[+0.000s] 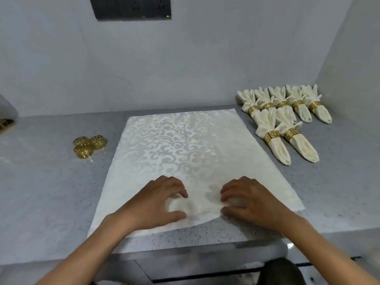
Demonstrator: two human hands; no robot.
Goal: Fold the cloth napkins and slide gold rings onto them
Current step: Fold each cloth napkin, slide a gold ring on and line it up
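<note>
On the grey speckled countertop point(41, 192), a cream damask cloth napkin point(174, 145) is laid flat. Its near edge is pinched by the left hand point(152, 200) and right hand point(253, 202).

view: head, worn by the person | from: above the near edge of the counter point(51, 182) | faces: forward and down, across the counter to the wall point(185, 58) behind it | range: near, counter fills the lower frame

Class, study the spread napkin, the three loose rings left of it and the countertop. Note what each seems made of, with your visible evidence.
Spread napkin: woven damask-type cloth, cream with a soft sheen; the scroll pattern shows tone on tone.
Loose rings: probably gold-finished metal, possibly plated plastic; shiny, with an openwork key pattern.
Countertop: polished speckled stone or composite; there are glints beneath the rings.
</note>
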